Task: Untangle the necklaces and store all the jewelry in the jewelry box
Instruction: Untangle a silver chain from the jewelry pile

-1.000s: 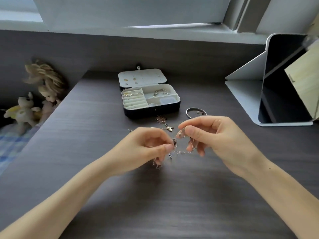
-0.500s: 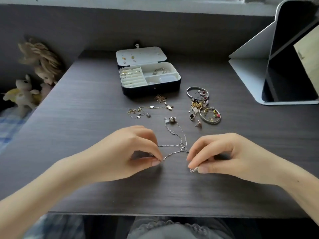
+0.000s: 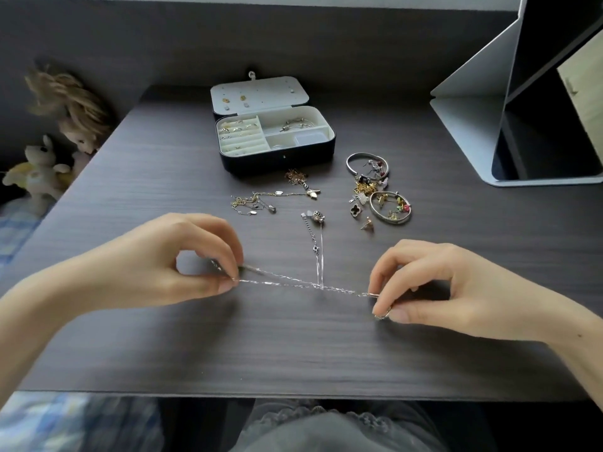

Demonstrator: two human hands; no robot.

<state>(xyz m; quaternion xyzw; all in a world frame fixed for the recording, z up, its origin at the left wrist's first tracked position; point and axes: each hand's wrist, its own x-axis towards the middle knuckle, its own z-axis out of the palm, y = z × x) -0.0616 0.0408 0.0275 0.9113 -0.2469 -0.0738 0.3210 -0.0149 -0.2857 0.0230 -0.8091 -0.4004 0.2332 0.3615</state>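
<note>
Silver necklace chain (image 3: 293,283) held taut just above the dark wood-grain surface (image 3: 293,347), in front of the open jewelry box (image 3: 277,161) and well apart from it. The left hand (image 3: 169,259) pinches one end between thumb and forefinger. The right hand (image 3: 434,282) pinches the other end likewise, its remaining fingers curled. A second thin strand (image 3: 320,256) crosses the taut chain near its middle and runs toward the box, ending at a small bead charm (image 3: 316,216). Tangled gold necklaces (image 3: 257,202) lie between chain and box. A cluster of bangles and earrings (image 3: 378,190) lies in front of the box's right corner. Rings occupy the box's left compartment.
</note>
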